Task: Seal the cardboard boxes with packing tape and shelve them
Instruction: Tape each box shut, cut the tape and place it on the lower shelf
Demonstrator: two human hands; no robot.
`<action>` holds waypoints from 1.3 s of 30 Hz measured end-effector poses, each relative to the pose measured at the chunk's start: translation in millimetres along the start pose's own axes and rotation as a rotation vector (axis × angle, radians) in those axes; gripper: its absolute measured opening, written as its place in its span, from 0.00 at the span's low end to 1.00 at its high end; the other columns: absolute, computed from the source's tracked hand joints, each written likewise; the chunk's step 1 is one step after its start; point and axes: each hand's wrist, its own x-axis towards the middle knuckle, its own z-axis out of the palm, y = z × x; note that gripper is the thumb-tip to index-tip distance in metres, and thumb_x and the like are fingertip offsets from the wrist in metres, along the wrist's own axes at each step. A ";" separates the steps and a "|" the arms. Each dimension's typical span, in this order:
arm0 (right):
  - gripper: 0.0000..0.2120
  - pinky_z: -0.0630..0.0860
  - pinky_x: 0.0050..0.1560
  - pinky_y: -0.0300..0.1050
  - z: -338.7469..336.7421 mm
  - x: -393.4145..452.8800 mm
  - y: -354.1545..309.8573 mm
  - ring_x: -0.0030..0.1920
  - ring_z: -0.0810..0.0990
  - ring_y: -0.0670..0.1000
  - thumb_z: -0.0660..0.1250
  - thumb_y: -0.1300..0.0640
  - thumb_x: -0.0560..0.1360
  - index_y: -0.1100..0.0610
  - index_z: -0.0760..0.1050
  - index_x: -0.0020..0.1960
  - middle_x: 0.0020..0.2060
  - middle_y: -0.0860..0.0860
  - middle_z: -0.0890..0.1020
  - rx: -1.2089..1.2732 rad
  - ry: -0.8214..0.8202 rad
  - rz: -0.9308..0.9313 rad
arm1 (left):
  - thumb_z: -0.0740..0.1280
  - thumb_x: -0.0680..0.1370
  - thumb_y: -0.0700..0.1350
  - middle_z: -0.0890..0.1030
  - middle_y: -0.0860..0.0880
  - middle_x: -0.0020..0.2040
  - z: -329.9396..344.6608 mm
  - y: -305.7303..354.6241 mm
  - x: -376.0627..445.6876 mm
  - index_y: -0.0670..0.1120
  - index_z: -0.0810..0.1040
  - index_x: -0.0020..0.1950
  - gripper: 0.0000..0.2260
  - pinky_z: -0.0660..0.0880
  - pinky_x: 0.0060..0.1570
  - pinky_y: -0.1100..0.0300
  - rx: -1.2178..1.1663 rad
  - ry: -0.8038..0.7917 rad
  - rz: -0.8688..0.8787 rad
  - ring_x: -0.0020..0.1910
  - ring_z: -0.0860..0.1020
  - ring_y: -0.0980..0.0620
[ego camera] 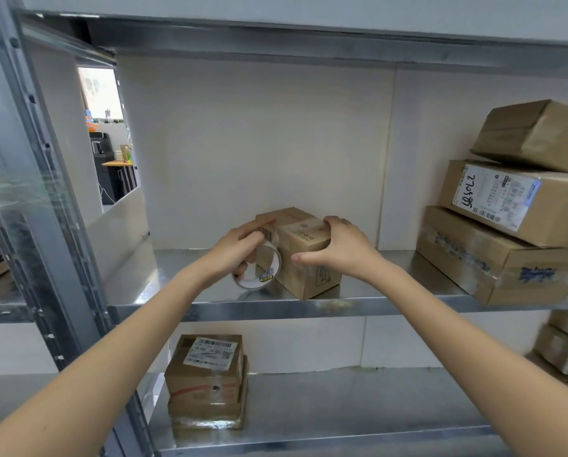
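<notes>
Small brown cardboard box point(300, 255) sits mid metal shelf point(358, 303). Left hand point(239, 247), at box's left, grips clear tape roll point(257, 267); right hand point(337, 249) clasps box's right side. Best w/ box steadied, tape pulled taut.

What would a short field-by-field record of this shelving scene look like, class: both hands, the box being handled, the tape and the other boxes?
left hand: holds clear tape roll, fingers against the box
right hand: grips the small box from its right side
small box: on the middle shelf, near the front edge
stacked boxes: three, at the shelf's right end
lower shelf: labelled box stack at left
</notes>
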 end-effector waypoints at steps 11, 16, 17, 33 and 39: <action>0.53 0.77 0.59 0.54 34.9 -29.0 -0.3 0.56 0.81 0.54 0.76 0.27 0.51 0.58 0.71 0.66 0.54 0.53 0.83 1.042 -0.060 0.450 | 0.73 0.75 0.47 0.76 0.52 0.32 15.5 33.4 19.9 0.45 0.77 0.45 0.08 0.74 0.35 0.63 -0.327 0.407 0.224 0.30 0.75 0.57; 0.50 0.65 0.68 0.54 43.2 -38.0 -3.7 0.66 0.70 0.57 0.62 0.20 0.61 0.57 0.72 0.67 0.64 0.55 0.76 0.778 0.017 0.488 | 0.66 0.80 0.43 0.75 0.47 0.35 41.2 23.6 34.4 0.48 0.72 0.44 0.06 0.71 0.39 0.56 -0.224 0.453 0.245 0.34 0.74 0.51; 0.46 0.62 0.69 0.55 39.8 -37.2 -0.1 0.70 0.65 0.57 0.59 0.23 0.67 0.58 0.72 0.68 0.67 0.55 0.73 0.590 0.091 0.434 | 0.65 0.81 0.43 0.75 0.46 0.36 42.5 21.0 36.6 0.49 0.72 0.45 0.05 0.71 0.40 0.55 -0.211 0.455 0.245 0.35 0.73 0.50; 0.49 0.67 0.68 0.46 16.7 -23.0 -0.6 0.71 0.68 0.50 0.67 0.26 0.64 0.53 0.62 0.76 0.71 0.49 0.71 0.189 0.149 -0.073 | 0.60 0.82 0.40 0.77 0.53 0.40 53.4 24.7 41.4 0.50 0.72 0.60 0.09 0.71 0.37 0.64 -0.161 0.600 0.334 0.36 0.75 0.60; 0.45 0.72 0.64 0.48 14.1 -23.7 -0.1 0.67 0.72 0.51 0.66 0.26 0.65 0.50 0.65 0.74 0.68 0.48 0.75 0.172 0.122 -0.083 | 0.60 0.83 0.40 0.79 0.52 0.45 -4.5 25.0 30.6 0.50 0.74 0.70 0.16 0.70 0.37 0.74 0.230 0.358 0.418 0.35 0.76 0.66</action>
